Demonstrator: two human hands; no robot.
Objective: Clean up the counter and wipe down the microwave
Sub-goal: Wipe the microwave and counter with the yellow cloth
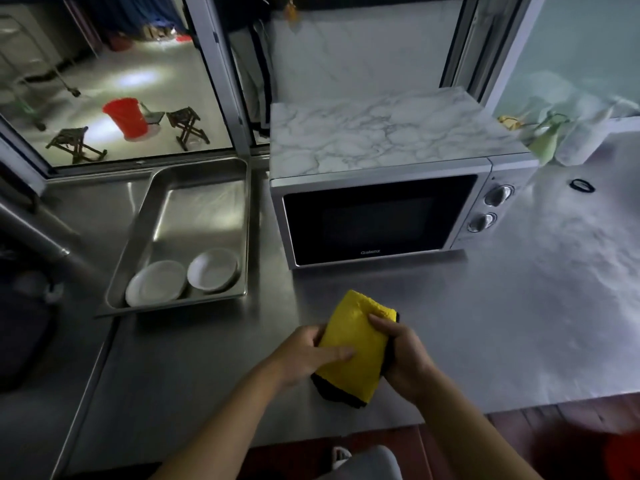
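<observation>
Counter (pixel 485 323): stainless steel, broad, hard and smooth; likely slick under a damp cloth, wipes with flat pressure.
Microwave (pixel 381 216): standing at back of counter, door closed, marble-patterned sheet on top; judged heavy and rigid, best wiped in place rather than shifted; two knobs at right call for lighter strokes.
Tray (pixel 145 258): steel, left of microwave, holding two white plates (pixel 156 282) at its near end; plates judged fragile, to be lifted by the rim.
Cloth (pixel 353 344): yellow with dark edging, folded thick, held above near counter edge in front of microwave; soft, light, pliable, no slip risk; best gripped around the folded bulk, palm behind.
Right hand (pixel 405 362): curled around right side of cloth, gripping it.
Left hand (pixel 311 355): fingers laid on cloth face, thumb apparently at its far edge; pinching hold, as judged.
</observation>
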